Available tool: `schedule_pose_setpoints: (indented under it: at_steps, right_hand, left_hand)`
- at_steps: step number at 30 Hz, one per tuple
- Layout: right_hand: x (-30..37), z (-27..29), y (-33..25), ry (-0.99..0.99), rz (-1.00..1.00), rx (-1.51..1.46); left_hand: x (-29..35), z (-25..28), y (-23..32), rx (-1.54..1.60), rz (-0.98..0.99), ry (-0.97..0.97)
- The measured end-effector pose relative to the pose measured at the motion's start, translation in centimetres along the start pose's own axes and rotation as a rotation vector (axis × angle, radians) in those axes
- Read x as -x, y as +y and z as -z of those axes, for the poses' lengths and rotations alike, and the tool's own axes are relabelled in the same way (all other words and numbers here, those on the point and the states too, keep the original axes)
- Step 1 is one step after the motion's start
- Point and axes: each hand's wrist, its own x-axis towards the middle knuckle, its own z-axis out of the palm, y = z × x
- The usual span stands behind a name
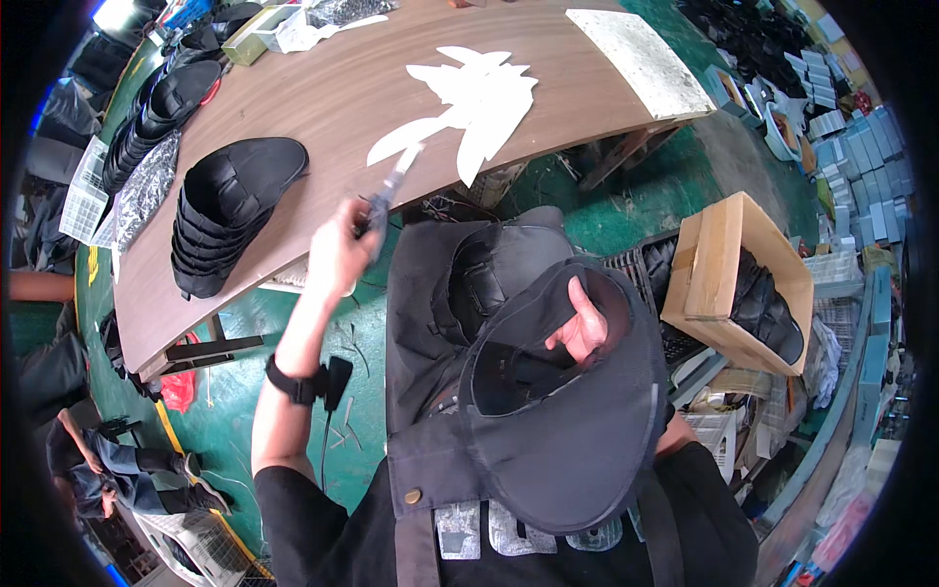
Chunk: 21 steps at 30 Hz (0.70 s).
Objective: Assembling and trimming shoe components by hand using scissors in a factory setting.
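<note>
Head view is looking down on a person working at a curved wooden table (323, 108). Their left hand (342, 247) is raised at the table's near edge, fingers curled tight around the handle of a small tool with a pale blade (396, 184); the blade is pointing up and away from the hand toward a pile of white cut-out pieces (474, 98) lying just beyond it on the table. A black wrist strap (298, 383) is sitting on that forearm, well below the hand.

Their right hand (582, 328) is reaching inside a large black shoe upper (562, 391), which is resting against the person's lap and dark apron; the fingers are pressed against the inner lining, and only the knuckles and thumb are showing through the opening, so the exact grip cannot be told. A second black upper (479, 279) is lying just left of that hand.

To the left of the raised hand, a stack of black shoe uppers (230, 210) is standing on the table. To the right of the right hand, a cardboard box (719, 269) is holding more black pieces.
</note>
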Motion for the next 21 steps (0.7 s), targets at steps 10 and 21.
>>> schedule_pose_setpoints:
  at_steps: [10, 21]
  right_hand:
    - [-0.5, 0.0, -2.0, -0.112, -0.113, -0.122]
    - [-1.6, -1.5, -1.3, -0.007, -0.208, 0.544]
  left_hand:
    - [-4.7, -1.0, -4.1, -0.405, -0.181, 0.343]
    - [4.7, -3.2, 12.6, 0.855, 0.065, -0.615]
